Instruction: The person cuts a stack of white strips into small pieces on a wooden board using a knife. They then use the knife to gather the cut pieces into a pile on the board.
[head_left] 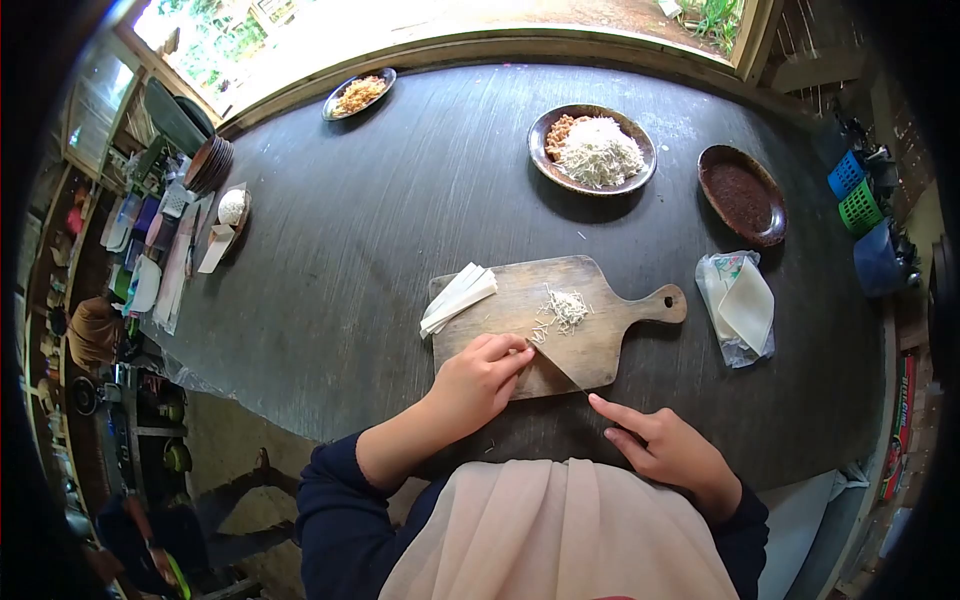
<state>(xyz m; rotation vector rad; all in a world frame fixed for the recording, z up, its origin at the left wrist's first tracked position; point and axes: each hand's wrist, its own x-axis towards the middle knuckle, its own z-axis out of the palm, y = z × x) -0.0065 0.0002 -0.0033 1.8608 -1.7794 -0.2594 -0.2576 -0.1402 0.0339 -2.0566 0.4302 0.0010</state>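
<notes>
A wooden cutting board (590, 276) with a handle lies on the dark table in front of me. My right hand (668, 447) grips a knife (562, 371), its thin blade slanting over the board toward my left fingertips. My left hand (483, 378) rests on the board's near edge with fingers curled and pressed together beside the blade; what lies under them is hidden. Thin white shreds (567, 311) form a small pile just beyond the knife. Flat white strips (459, 298) lie stacked at the board's left corner.
On the dark table (400, 210) stand a plate with white shreds (600, 155), a plate of orange-brown food (360, 95) and a brown oval dish (742, 196). A plastic packet (735, 308) lies right. Cups and utensils line the left edge. Someone in dark clothes (160, 535) is at lower left.
</notes>
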